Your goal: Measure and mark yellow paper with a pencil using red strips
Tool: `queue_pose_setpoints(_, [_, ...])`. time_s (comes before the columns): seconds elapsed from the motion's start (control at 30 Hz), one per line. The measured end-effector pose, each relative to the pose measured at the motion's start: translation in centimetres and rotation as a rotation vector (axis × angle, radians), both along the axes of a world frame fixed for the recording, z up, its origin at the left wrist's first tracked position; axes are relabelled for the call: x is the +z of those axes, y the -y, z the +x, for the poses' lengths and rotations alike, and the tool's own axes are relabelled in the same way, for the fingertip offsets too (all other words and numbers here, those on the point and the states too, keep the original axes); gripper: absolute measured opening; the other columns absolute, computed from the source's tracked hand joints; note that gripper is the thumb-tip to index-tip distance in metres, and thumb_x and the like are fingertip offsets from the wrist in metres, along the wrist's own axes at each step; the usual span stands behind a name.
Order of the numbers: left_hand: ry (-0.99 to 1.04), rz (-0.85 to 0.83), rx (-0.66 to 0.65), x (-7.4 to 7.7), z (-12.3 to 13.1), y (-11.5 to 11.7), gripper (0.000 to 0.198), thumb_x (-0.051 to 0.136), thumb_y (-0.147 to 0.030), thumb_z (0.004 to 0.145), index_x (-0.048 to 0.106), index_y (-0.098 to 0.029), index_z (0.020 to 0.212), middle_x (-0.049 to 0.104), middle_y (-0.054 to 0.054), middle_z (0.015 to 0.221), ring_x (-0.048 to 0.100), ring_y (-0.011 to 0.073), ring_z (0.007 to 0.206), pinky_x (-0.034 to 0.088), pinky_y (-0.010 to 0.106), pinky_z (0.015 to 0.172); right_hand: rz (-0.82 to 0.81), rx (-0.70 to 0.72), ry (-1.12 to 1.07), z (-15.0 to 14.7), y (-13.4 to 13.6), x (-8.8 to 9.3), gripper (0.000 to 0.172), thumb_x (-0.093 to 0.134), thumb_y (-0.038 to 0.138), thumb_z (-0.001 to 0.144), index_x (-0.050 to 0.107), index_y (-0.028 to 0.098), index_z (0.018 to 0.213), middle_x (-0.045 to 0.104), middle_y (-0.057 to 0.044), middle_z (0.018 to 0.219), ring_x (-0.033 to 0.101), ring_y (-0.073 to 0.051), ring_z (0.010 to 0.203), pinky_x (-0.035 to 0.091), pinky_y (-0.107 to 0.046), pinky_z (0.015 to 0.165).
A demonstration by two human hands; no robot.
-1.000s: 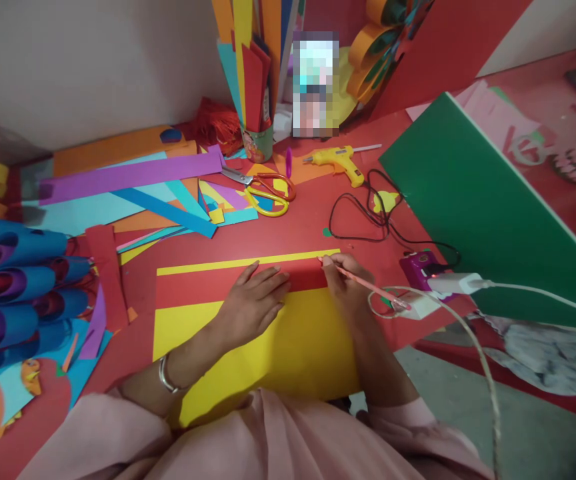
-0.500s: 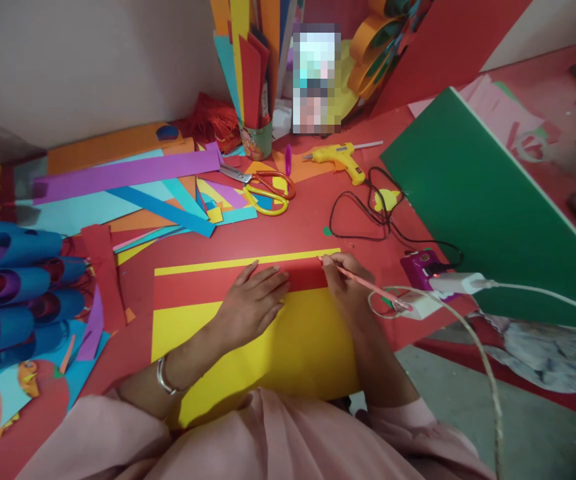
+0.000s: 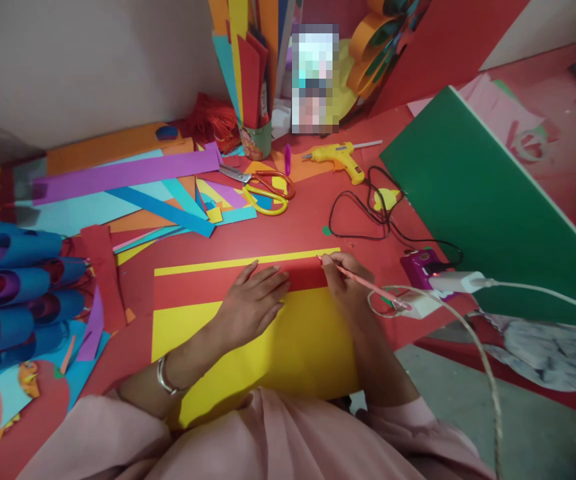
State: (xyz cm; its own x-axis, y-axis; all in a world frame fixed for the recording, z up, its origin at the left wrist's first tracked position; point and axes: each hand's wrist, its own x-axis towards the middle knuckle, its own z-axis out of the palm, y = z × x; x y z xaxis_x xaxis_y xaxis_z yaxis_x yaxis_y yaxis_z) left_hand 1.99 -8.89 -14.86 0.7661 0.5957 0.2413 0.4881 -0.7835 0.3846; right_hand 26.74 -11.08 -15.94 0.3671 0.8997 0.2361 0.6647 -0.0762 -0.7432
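My left hand (image 3: 255, 303) lies flat, fingers spread, on a red paper strip (image 3: 183, 287) that rests across a large yellow paper sheet (image 3: 188, 333). A narrow yellow band shows beyond the strip's far edge. In my right hand (image 3: 345, 280) a pink pencil (image 3: 375, 289) is pinched, its tip at the far edge of the red strip near the sheet's right end. The sheet's near edge reaches my clothing and is partly hidden by my arms.
Scissors (image 3: 268, 190) and a yellow glue gun (image 3: 335, 159) lie beyond the sheet. Paper strips (image 3: 128, 170) and a blue paper-loop craft (image 3: 13, 293) are at left. A green board (image 3: 493, 220), a purple socket box (image 3: 421, 267) and cables are at right.
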Motion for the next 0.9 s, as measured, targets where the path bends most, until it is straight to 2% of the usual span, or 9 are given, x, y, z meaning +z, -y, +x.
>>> queue_pose_setpoints(0.37, [0.002,-0.014,0.002,0.1,0.0,0.0,0.037,0.055,-0.026,0.103,0.066,-0.022,0.138,0.067,0.007,0.144,0.057,0.0265,0.141,0.026,0.055,0.131,-0.012,-0.018,-0.024,0.0,0.1,0.4,0.031,0.060,0.050,0.098,0.070,0.024,0.085,0.072,-0.002,0.070,0.067,-0.018,0.063,0.052,-0.029,0.062])
queue_pose_setpoints(0.47, [0.002,-0.020,0.001,0.1,-0.1,0.0,0.037,0.055,-0.026,0.103,0.066,-0.023,0.138,0.066,0.007,0.145,0.056,0.0263,0.142,0.026,0.054,0.131,-0.009,-0.031,-0.056,0.0,0.4,1.5,0.032,0.059,0.051,0.099,0.070,0.023,0.087,0.073,-0.002,0.071,0.066,-0.017,0.062,0.051,-0.028,0.059])
queue_pose_setpoints(0.63, [-0.005,-0.023,-0.003,0.1,-0.1,0.0,0.035,0.055,-0.026,0.103,0.067,-0.022,0.135,0.066,0.008,0.145,0.056,0.0264,0.142,0.027,0.054,0.130,-0.076,0.114,-0.075,-0.5,0.1,3.7,0.028,0.061,0.048,0.099,0.070,0.023,0.089,0.075,-0.002,0.076,0.069,-0.016,0.068,0.052,-0.026,0.064])
queue_pose_setpoints(0.77, [-0.006,-0.016,0.007,0.0,0.0,0.0,0.034,0.053,-0.028,0.104,0.067,-0.021,0.134,0.067,0.007,0.144,0.056,0.0264,0.142,0.026,0.053,0.130,-0.107,0.093,-0.159,-1.2,-0.6,2.6,0.029,0.061,0.052,0.098,0.068,0.023,0.095,0.076,-0.002,0.078,0.070,-0.017,0.066,0.051,-0.026,0.060])
queue_pose_setpoints(0.9, [-0.018,-0.025,0.011,0.2,0.1,0.0,0.033,0.052,-0.027,0.105,0.068,-0.022,0.133,0.068,0.006,0.143,0.056,0.0252,0.141,0.025,0.051,0.131,-0.051,0.051,-0.065,-1.5,-0.9,0.8,0.031,0.060,0.051,0.098,0.066,0.024,0.085,0.071,-0.001,0.071,0.067,-0.016,0.064,0.049,-0.025,0.060])
